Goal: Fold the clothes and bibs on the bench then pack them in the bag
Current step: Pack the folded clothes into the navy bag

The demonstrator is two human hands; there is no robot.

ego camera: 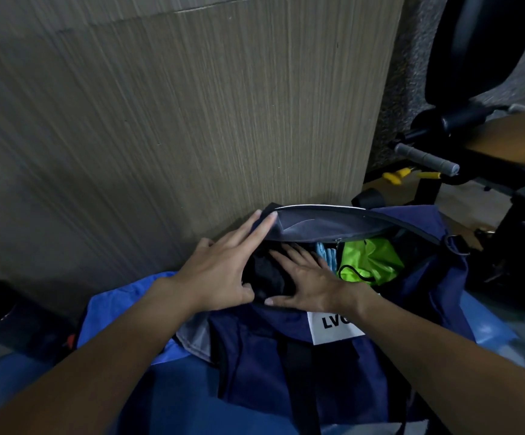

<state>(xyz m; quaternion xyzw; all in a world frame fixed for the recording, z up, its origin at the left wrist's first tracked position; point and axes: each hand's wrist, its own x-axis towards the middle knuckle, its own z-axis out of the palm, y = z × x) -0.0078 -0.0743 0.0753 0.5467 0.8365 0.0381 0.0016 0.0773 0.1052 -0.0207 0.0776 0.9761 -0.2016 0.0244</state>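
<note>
Standing by the wall [192, 105] at twelve o'clock, bag [270, 356] on blue desk [173, 397]; left hand [220, 274] touches it, right hand [314, 281] presses cloth [264, 271], fingers wide.

navy bag [286, 365] unzipped, black garment [267, 274] inside

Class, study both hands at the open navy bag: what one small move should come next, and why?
Probably push the black cloth garment deeper into the navy fabric duffel bag. The right hand lies flat on it, the left hand presses the grey-lined flap back, and the garment sits high near the rim, beside a neon green pouch.
</note>
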